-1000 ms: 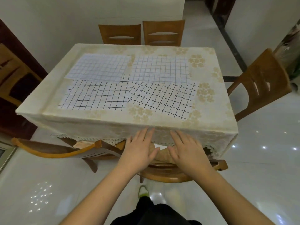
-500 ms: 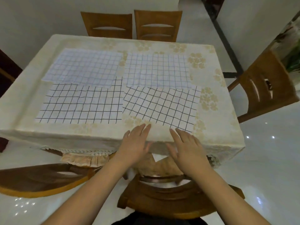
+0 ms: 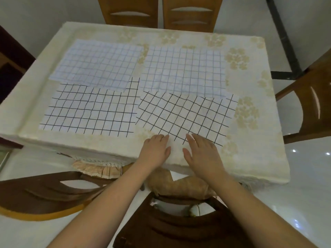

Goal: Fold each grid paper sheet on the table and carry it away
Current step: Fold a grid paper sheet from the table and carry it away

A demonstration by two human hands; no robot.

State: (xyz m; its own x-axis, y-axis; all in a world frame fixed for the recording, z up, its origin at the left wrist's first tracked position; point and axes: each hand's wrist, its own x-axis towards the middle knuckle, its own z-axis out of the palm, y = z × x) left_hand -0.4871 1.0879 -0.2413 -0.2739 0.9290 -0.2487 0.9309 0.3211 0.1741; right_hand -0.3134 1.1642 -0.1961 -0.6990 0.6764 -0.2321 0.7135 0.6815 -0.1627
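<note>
Left hand and right hand laid flat, fingers straight, nothing grasped, at 6 o'clock edge of bench; fingertips touching near edge of bold-grid sheet. Sheet white, black lines, wrinkled; long axis skewed 10-to-4. Second bold-grid sheet at 9, long axis 9-to-3. Two faint-grid sheets overlapped onto far edges, toward 12.

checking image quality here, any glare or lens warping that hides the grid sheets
Head view: dim, warm light; glare spots only on the glossy floor; wide-angle bending curves the table edges; grid lines on all four sheets stay readable, the far pair fainter.
</note>
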